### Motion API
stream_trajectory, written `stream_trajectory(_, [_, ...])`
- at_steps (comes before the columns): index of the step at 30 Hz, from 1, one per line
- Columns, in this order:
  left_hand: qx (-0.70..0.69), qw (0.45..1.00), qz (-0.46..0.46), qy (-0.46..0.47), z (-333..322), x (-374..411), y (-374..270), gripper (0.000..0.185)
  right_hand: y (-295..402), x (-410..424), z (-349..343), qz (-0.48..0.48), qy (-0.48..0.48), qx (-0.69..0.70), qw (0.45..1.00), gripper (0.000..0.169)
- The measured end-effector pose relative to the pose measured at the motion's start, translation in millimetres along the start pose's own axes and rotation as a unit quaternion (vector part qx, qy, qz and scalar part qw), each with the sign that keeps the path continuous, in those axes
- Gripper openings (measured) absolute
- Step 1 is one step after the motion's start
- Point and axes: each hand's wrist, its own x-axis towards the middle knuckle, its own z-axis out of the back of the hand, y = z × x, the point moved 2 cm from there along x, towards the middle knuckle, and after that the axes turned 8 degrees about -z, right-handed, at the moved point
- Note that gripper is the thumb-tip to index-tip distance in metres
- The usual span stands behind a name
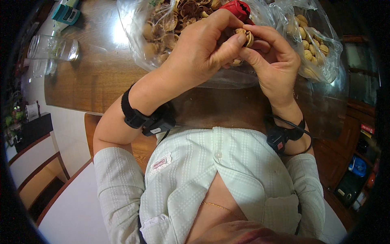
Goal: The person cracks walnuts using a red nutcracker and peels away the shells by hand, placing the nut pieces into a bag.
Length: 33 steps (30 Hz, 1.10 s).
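A cracked walnut (249, 39) is pinched between the fingertips of both my hands, its broken shell edge facing right. My left hand (202, 45) grips it from the left with the thumb across its front. From the right, my right hand (275, 58) holds it between thumb and fingers. Just behind my hands lies a red nutcracker (236, 9) with toothed jaws, partly covered by my left hand. Beneath and behind them spreads a clear plastic bag (134, 45) with broken walnut shells (190, 12) on it. Some pieces under my hands are hidden.
A second clear bag (333, 65) with whole walnuts (313, 45) sits at the right of the wooden table (91, 82). At the left are a glass jar (54, 48) and a teal-banded container (65, 14). Chairs (42, 161) stand beyond the table's left edge.
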Motion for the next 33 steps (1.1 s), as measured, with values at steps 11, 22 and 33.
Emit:
stream_trajectory(11, [0.012, 1.0, -0.01, -0.025, -1.5, 0.1, 0.3, 0.031, -5.2, -2.1, -2.9, -0.004, -0.022, 0.031, 0.999, 0.034])
stream_trajectory(22, [-0.048, 0.998, 0.005, -0.033, -3.1, 0.4, 1.2, 0.033, -3.0, -2.3, -4.1, -0.03, -0.016, 0.056, 0.998, 0.034])
stream_trajectory(33, [-0.261, 0.963, 0.048, -0.043, 3.8, 5.7, 6.7, 0.022, -6.7, 0.8, 0.2, -0.036, -0.02, 0.11, 0.993, 0.038])
